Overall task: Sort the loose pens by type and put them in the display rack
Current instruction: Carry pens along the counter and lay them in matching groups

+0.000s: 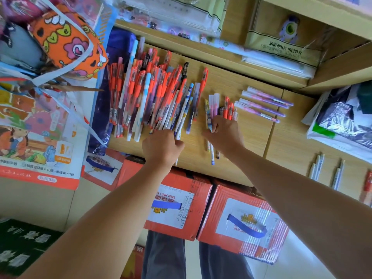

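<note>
Noted large pile of pens (149, 93) at centre left of frame, mostly orange-capped with some blue and white mixed in, lying on wooden shelf (231, 81), caps toward top of frame.

Found left hand (161, 147) at lower right edge of pile, fingers curled, pinching white patterned pen (181, 121), with tip of same pen poking out below the hand.

Found right hand (224, 133) just right of frame centre, closed round mixed bundle (214, 106): yellow, pink and orange barrels fanned above the fingers, tails sticking out under the palm. Could not read exact count in bundle.

Recorded single orange pen (202, 89) at right fringe of pile, between pile and bundle, not touching bundle.

Recorded purple pens (263, 103) to right of bundle, set side by side in a neat group, slanted down toward the right, clear of the hand.

Logged white pens (318, 166) at lower right on same wood surface, well apart from the rest.

Logged plastic bag (342, 121) at right edge of frame.

Logged orange patterned bag (66, 43) at upper left, above pile.

Logged two red cartons (177, 206) below shelf edge, lower centre, between the forearms.
</note>
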### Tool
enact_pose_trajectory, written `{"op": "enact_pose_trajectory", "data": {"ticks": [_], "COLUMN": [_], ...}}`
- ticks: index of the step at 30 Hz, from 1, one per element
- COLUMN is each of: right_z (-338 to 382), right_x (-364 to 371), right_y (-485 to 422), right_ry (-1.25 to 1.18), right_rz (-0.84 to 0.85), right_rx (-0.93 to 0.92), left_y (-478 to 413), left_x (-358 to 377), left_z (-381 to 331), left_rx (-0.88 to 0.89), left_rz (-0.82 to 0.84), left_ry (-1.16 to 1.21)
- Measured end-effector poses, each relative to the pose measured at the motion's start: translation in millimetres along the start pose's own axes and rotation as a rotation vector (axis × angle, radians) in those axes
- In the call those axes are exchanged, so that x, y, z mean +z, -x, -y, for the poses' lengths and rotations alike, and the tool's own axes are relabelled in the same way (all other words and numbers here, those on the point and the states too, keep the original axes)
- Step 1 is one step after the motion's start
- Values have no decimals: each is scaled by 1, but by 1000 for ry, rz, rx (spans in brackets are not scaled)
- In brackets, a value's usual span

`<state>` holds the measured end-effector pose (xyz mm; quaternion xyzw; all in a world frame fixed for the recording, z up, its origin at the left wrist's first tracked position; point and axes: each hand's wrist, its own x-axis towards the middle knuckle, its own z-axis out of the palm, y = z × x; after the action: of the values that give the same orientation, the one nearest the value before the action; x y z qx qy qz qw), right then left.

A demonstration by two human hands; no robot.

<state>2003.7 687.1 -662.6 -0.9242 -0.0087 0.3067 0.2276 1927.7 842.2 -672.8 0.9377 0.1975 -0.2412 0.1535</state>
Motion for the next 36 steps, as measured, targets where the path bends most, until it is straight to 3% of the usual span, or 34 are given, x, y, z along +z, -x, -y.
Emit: {"op": "enact_pose_trajectory", "data": {"ticks": [3,8,12,17,22,25,30,36], "right_z": [2,18,27,19,8,5,11,19], "right_x": [-1,10,20,14,9,10,14,12], "right_y": [-3,0,3,3,-2,-6,-9,-2], "right_ry": [-251,-526,-518,-476,-440,-452,-551,-536], "right_rz": [5,209,246,114,156,169,124,196], "right_rx": [58,166,153,130,107,106,142,86], "left_y": [4,18,25,17,-7,-11,4,12], "left_x": [5,4,3,-5,-3,-2,-5,-5], "left_z": [10,15,18,17,-4,-9,-2,6], "left_rx": [77,178,253,98,46,72,198,298], "left_rz": [32,73,132,-97,-86,-95,-42,34], "left_ry": [116,425,472,205,11,31,283,329]}}
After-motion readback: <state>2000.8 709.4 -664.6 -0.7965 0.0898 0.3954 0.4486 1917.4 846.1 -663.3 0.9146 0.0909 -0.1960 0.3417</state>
